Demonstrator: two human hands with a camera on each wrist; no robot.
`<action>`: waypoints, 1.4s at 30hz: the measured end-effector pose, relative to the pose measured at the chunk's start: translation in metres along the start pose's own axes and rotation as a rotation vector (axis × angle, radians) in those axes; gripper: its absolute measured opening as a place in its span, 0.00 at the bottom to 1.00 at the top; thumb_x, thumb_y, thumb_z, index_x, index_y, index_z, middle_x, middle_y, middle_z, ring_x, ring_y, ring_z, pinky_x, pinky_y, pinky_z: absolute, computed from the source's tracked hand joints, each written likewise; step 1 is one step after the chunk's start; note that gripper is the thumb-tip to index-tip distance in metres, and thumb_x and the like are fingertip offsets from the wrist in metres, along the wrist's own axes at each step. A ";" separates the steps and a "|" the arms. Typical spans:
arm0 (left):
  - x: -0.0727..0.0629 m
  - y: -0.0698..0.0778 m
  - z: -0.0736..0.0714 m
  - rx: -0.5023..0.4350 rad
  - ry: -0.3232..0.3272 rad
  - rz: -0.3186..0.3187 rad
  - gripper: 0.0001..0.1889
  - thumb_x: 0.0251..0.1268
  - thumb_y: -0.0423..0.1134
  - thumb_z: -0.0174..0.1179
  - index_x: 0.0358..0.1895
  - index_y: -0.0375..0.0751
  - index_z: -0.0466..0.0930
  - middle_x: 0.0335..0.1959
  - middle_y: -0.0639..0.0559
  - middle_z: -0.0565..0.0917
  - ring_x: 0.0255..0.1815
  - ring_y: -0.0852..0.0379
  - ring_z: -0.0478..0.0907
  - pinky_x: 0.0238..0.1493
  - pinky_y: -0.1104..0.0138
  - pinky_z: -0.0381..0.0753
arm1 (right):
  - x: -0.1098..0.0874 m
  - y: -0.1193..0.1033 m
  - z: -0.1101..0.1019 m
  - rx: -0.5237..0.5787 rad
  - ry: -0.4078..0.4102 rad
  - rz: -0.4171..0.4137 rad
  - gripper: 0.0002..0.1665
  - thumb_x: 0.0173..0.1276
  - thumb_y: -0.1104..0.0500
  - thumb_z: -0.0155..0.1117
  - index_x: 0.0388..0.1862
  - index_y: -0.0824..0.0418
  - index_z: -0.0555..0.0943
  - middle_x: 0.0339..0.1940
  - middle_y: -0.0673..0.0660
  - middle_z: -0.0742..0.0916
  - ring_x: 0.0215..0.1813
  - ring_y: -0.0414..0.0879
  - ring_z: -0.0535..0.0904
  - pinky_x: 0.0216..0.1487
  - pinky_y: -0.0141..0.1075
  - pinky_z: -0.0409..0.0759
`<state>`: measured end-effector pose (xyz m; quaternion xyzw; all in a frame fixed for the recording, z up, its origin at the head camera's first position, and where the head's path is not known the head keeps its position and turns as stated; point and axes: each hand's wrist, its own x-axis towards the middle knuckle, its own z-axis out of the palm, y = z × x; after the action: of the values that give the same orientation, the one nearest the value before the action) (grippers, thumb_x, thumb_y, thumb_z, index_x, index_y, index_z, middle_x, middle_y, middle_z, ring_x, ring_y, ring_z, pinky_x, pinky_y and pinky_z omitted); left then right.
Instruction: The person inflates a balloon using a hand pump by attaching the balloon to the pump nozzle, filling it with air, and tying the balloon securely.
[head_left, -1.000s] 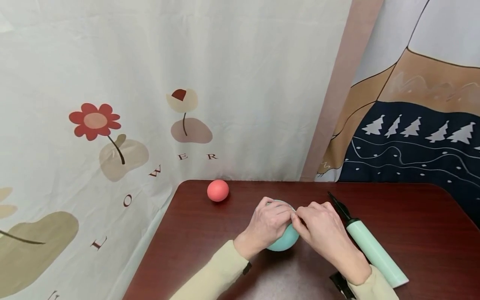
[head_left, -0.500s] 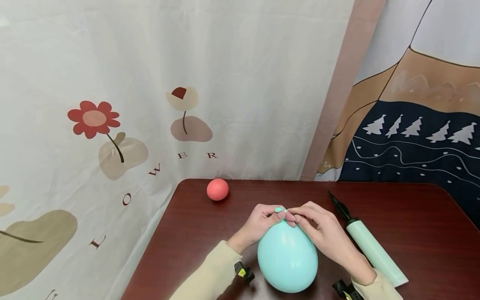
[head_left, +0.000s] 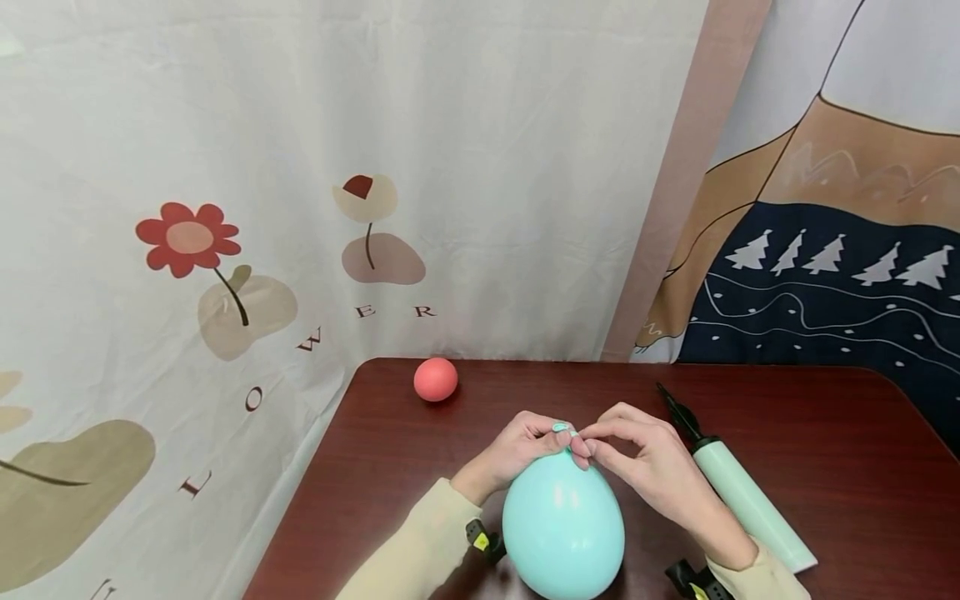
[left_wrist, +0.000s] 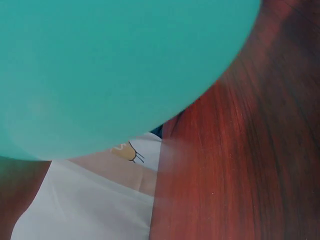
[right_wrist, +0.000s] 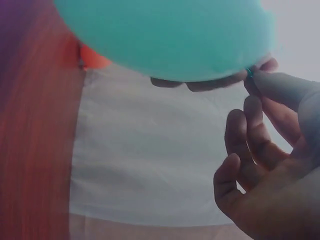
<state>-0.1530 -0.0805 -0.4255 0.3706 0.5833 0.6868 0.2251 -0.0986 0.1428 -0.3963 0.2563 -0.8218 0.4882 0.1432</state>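
An inflated turquoise balloon [head_left: 564, 529] hangs below both hands, its neck uppermost. The left hand [head_left: 519, 446] pinches the neck between thumb and fingers, and a loop of the balloon's mouth [head_left: 561, 427] shows over a fingertip. From the other side the right hand [head_left: 651, 462] pinches at the neck with thumb and index finger. Its other fingers are loosely curled, as the right wrist view shows. Most of the left wrist view is filled by the balloon [left_wrist: 115, 70], which hides the left hand there.
A small red balloon [head_left: 436, 380] lies at the table's back left. On the right, beside the right forearm, lies a pale green hand pump [head_left: 753, 504] with a black nozzle. Printed curtains [head_left: 510, 167] hang behind the dark red wooden table [head_left: 360, 467].
The balloon has swung from behind the hands to below and in front of them, facing the person. Since half a second ago it has shifted slightly left and down.
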 end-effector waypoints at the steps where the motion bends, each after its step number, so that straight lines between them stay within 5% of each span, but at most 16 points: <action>1: 0.000 0.000 -0.001 0.002 -0.014 -0.013 0.27 0.80 0.46 0.57 0.45 0.15 0.80 0.38 0.20 0.83 0.49 0.57 0.87 0.58 0.59 0.83 | 0.000 0.000 -0.001 0.007 -0.015 0.002 0.12 0.67 0.61 0.75 0.42 0.42 0.90 0.36 0.38 0.84 0.39 0.35 0.80 0.34 0.31 0.78; 15: -0.004 -0.001 0.001 0.051 -0.245 -0.096 0.25 0.80 0.46 0.57 0.44 0.18 0.83 0.37 0.27 0.86 0.45 0.59 0.87 0.53 0.62 0.85 | 0.000 0.002 -0.007 0.099 -0.329 -0.006 0.18 0.64 0.67 0.70 0.34 0.41 0.80 0.33 0.40 0.80 0.35 0.38 0.78 0.30 0.31 0.78; 27: -0.004 0.003 -0.001 0.071 -0.200 -0.067 0.20 0.76 0.39 0.62 0.43 0.17 0.84 0.37 0.25 0.85 0.45 0.61 0.87 0.49 0.67 0.85 | -0.004 0.011 0.005 0.168 -0.246 -0.062 0.24 0.55 0.74 0.67 0.31 0.42 0.77 0.29 0.40 0.79 0.33 0.39 0.76 0.34 0.35 0.77; 34: -0.002 0.000 -0.003 0.063 -0.154 -0.035 0.21 0.74 0.39 0.65 0.42 0.14 0.83 0.34 0.34 0.89 0.43 0.47 0.89 0.45 0.70 0.85 | -0.003 0.016 0.010 0.208 -0.226 -0.046 0.24 0.54 0.74 0.65 0.31 0.42 0.77 0.29 0.40 0.79 0.33 0.39 0.75 0.34 0.34 0.75; 42: 0.000 0.000 -0.003 0.004 -0.211 -0.004 0.27 0.75 0.45 0.64 0.38 0.12 0.82 0.33 0.18 0.81 0.45 0.63 0.87 0.47 0.71 0.83 | -0.004 0.017 0.011 0.240 -0.236 -0.066 0.23 0.55 0.75 0.65 0.31 0.43 0.77 0.30 0.41 0.79 0.33 0.39 0.76 0.34 0.33 0.76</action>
<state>-0.1550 -0.0821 -0.4260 0.4403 0.5586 0.6422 0.2858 -0.1043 0.1413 -0.4156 0.3538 -0.7600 0.5444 0.0299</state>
